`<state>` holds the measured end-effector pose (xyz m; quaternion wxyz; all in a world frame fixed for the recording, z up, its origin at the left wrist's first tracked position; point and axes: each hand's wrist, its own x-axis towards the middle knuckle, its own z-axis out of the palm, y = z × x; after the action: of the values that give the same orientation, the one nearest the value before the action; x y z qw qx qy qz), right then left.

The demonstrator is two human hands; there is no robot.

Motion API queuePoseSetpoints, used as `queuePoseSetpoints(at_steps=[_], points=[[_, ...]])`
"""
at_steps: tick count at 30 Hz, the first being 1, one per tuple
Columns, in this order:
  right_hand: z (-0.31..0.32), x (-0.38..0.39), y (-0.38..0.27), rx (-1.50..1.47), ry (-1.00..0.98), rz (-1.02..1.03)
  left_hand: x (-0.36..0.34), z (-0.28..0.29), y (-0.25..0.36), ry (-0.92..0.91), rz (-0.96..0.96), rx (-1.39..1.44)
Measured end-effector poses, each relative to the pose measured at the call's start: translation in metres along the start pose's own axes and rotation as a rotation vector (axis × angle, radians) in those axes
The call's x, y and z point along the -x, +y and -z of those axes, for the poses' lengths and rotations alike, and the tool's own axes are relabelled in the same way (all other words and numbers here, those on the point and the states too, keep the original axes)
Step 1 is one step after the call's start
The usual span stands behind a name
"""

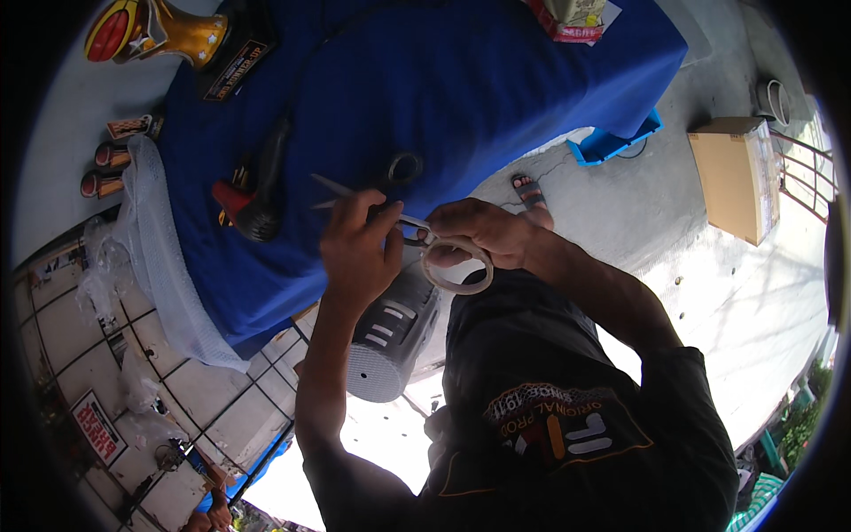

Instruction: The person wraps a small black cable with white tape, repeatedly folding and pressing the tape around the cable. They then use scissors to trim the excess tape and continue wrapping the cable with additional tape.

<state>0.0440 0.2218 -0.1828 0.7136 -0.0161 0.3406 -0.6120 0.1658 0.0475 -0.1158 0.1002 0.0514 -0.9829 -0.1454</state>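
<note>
My left hand (359,248) is raised over the near edge of a blue-clothed table, its fingers closed around the middle of a pair of scissors (330,184). The two blades stick out past those fingers, spread apart. The scissors' handles lie toward my right hand (486,232), whose fingers curl through and around a pale roll of tape (479,282). Whether the right fingers also grip the handles is hard to make out. Just beyond my hands, a dark ring-shaped roll (405,167) rests on the cloth. Left of it lies a black and red power tool (257,208).
Blue cloth (372,97) covers the table. A gold trophy (182,35) stands at its far left; bubble wrap (168,266) hangs over the left edge. Below my hands is a dark cylindrical object (390,337). A blue crate (616,146) and a cardboard box (731,177) are at right.
</note>
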Motion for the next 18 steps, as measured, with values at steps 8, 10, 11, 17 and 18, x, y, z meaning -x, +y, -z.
queuePoseSetpoints(at_steps=[8,10,11,17,18], points=[[0.019,-0.006,-0.023,0.115,0.037,-0.018,-0.002,0.000,0.002,-0.226,-0.251,-0.231],[0.020,-0.006,-0.026,0.135,0.022,-0.029,0.002,-0.007,0.002,-0.199,-0.211,-0.182],[0.021,-0.006,-0.029,0.140,0.016,-0.029,0.003,-0.010,0.000,-0.192,-0.198,-0.160],[0.019,-0.010,-0.032,0.160,0.032,-0.012,0.016,-0.017,0.001,0.040,-0.310,-0.270],[0.019,-0.012,-0.032,0.191,0.031,-0.009,0.015,-0.016,0.000,0.013,-0.234,-0.192]])
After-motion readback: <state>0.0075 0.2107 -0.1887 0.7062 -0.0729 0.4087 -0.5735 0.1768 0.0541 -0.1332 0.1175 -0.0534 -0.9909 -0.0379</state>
